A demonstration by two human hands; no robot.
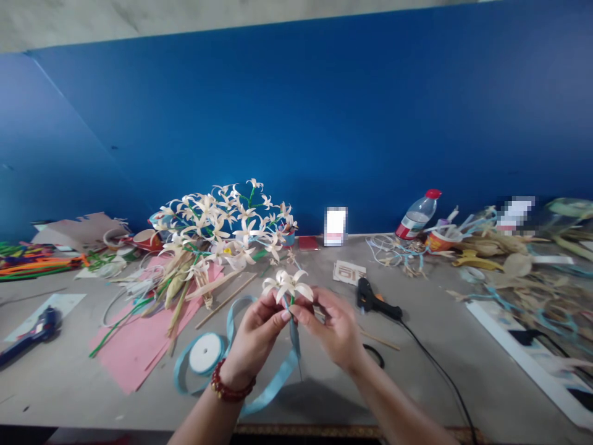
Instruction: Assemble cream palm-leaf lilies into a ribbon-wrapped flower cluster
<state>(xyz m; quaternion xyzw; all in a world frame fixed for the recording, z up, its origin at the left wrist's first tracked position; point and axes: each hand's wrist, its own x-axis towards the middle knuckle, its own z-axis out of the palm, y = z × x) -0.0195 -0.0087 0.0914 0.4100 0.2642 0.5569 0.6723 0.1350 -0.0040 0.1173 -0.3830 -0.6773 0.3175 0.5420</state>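
Between my two hands is a small handmade flower (pixel 288 285), with pale curled petals and a thin stem, held upright above the table. My left hand (pixel 259 322), a beaded bracelet at its wrist, pinches it just under the petals. My right hand (pixel 334 324) is closed at the same spot, thumb and finger on the light blue ribbon (pixel 282 374) where it meets the stem. Fingers hide part of that join. From there the ribbon hangs down and loops along the table near its spool (pixel 206 353), beside my left wrist.
A large bunch of similar flowers (pixel 222 222) stands behind on the left, near pink paper (pixel 134 352). A black glue gun (pixel 375 300) with a cord lies right. Farther right are a bottle (pixel 419 214), dried husks (pixel 514 269) and a power strip (pixel 523 361).
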